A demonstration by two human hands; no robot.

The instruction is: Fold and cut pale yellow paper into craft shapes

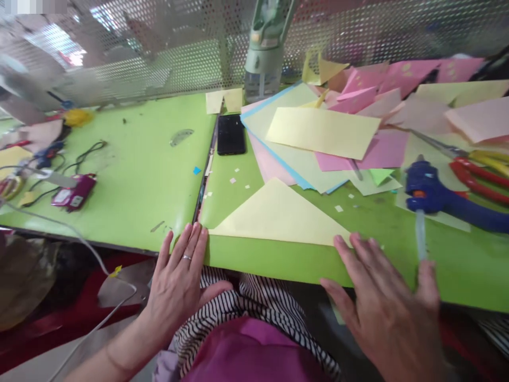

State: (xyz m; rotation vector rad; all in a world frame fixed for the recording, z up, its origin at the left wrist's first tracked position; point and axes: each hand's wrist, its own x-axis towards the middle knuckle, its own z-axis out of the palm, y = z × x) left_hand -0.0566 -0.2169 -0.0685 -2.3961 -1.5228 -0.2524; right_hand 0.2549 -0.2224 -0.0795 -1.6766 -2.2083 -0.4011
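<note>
Two hands released, fingers spread: left hand [177, 284] at left corner of pale yellow triangle [274, 220], right hand [387, 302] at right corner. Triangle lies between, on near side of green table [270, 260]. Left corner could snag in table seam [201, 193] if paper slides; right hand, swinging right, could knock glue stick [420, 233]. Fingers obscure corner tips; glue gun [427, 185] handle cut off right.

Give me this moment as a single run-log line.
left hand: fingers at paper's left corner | right hand: fingers at its right corner | yellow paper: folded triangle, flat | phone: beyond it
</note>
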